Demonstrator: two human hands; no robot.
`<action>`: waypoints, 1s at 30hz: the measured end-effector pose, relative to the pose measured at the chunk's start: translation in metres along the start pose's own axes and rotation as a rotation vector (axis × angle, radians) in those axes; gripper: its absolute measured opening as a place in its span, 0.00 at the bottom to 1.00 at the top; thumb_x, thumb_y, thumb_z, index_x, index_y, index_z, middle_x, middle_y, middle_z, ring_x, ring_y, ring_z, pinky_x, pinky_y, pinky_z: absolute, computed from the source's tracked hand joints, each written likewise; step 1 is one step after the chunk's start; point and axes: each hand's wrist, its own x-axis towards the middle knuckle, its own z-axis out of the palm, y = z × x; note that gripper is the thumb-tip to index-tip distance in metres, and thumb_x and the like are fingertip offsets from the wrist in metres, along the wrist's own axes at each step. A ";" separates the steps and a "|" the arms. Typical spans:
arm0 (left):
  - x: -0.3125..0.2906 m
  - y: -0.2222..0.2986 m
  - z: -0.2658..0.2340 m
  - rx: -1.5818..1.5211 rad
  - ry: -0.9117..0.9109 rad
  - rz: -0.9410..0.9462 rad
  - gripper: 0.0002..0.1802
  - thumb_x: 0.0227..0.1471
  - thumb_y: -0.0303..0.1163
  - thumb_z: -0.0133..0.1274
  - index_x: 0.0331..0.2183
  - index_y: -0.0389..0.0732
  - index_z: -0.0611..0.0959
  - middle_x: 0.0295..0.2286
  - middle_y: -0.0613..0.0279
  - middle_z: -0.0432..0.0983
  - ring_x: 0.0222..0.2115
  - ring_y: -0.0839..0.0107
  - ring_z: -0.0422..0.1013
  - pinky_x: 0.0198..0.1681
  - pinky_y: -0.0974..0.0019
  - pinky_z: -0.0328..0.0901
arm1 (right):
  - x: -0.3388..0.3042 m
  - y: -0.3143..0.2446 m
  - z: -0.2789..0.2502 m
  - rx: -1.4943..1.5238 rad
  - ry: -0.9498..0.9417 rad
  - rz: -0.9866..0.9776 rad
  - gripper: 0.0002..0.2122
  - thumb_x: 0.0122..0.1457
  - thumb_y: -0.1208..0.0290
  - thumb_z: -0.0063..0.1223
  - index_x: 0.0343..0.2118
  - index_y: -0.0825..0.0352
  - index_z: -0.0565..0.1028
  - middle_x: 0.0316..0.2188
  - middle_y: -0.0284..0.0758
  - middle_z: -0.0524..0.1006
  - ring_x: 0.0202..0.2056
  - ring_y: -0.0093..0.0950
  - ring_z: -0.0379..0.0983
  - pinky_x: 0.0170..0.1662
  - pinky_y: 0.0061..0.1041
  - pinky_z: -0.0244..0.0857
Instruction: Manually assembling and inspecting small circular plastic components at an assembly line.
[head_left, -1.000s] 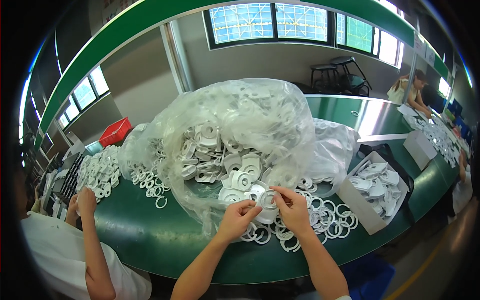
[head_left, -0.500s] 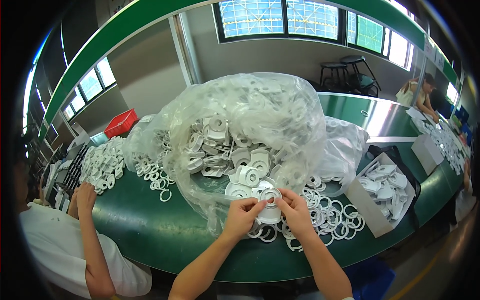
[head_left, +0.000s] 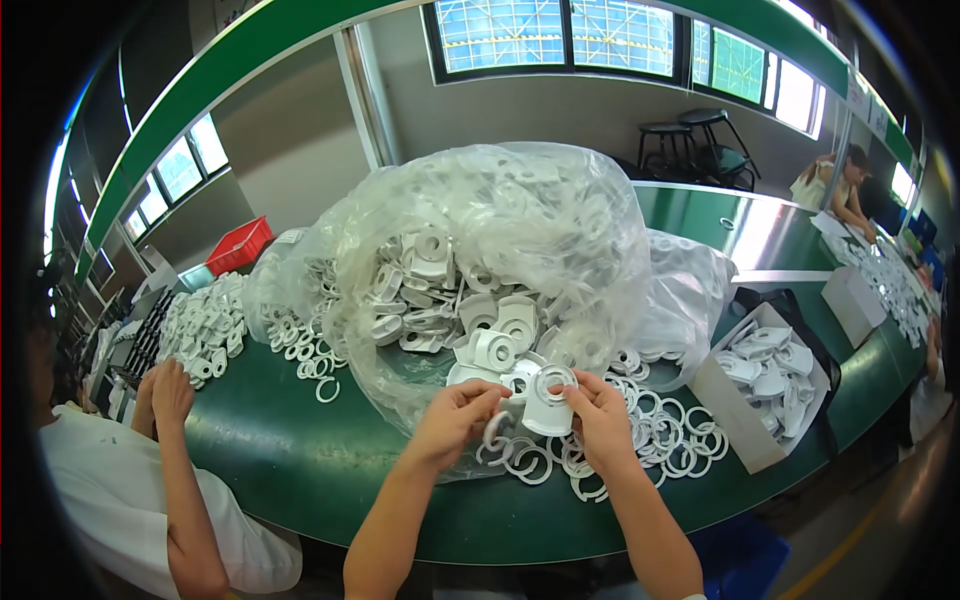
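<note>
My right hand [head_left: 604, 422] grips a white plastic part [head_left: 547, 416] by its right edge; the part is flat and tongue-shaped, with a round raised collar at its top. Between the fingertips of my left hand [head_left: 452, 422] is a white ring [head_left: 492, 432], seen nearly edge-on and held apart from the part. Just beyond my hands, more white parts [head_left: 493, 350] spill from the mouth of a big clear plastic bag [head_left: 540, 215]. Loose white rings [head_left: 660, 440] lie in a heap beside and under my right hand.
To the right stands a cardboard box [head_left: 738, 430] of white pieces on the green table [head_left: 330, 475]. At left, a co-worker's hands [head_left: 168, 395] are near another pile of white parts [head_left: 203, 325], with a red bin [head_left: 240, 245] behind. Another person [head_left: 848, 190] sits far right.
My hands have moved apart. The left one has drawn leftward, now with a ring in its fingers, while the right keeps the plastic part and has shifted slightly right.
</note>
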 end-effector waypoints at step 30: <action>-0.013 0.005 -0.005 1.160 -0.192 0.148 0.15 0.39 0.31 0.58 0.34 0.40 0.80 0.27 0.56 0.77 0.28 0.61 0.73 0.32 0.63 0.66 | 0.001 0.001 -0.004 0.078 0.010 0.171 0.11 0.62 0.72 0.43 0.46 0.68 0.66 0.35 0.35 0.75 0.32 0.24 0.75 0.33 0.22 0.70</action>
